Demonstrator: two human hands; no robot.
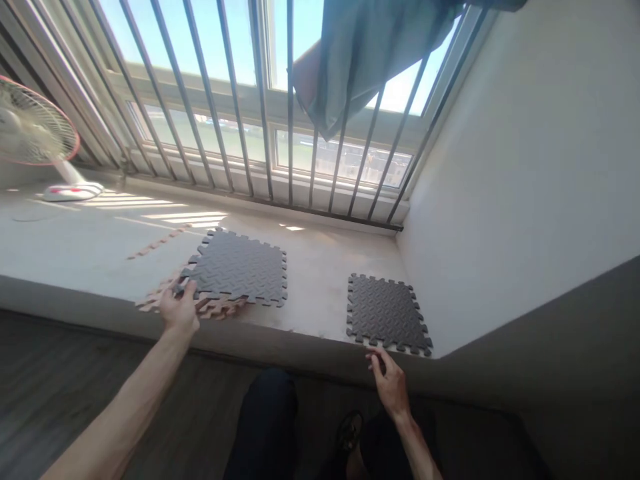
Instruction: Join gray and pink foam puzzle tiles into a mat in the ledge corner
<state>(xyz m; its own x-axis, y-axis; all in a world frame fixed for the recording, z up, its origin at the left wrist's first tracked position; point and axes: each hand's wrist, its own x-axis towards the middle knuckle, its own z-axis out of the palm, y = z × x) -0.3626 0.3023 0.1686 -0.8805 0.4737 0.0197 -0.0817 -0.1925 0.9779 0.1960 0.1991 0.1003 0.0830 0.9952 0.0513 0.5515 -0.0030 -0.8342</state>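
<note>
My left hand (180,305) reaches to the near left corner of a stack of foam puzzle mats (240,268) on the window ledge (90,247). Its fingers pinch the edge of the dark grey top mat, which lies on several tan mats (155,301). A single dark grey mat (386,313) lies flat to the right, close to the wall. My right hand (388,380) hovers at the ledge's front edge just below that mat, with fingertips near its near edge and fingers loosely curled, holding nothing.
A thin tan foam edge strip (159,242) lies on the ledge behind the stack. A fan (35,133) stands at the far left. Window bars (235,107) run along the back, with a grey cloth (365,53) hanging on them. White wall (525,167) at right.
</note>
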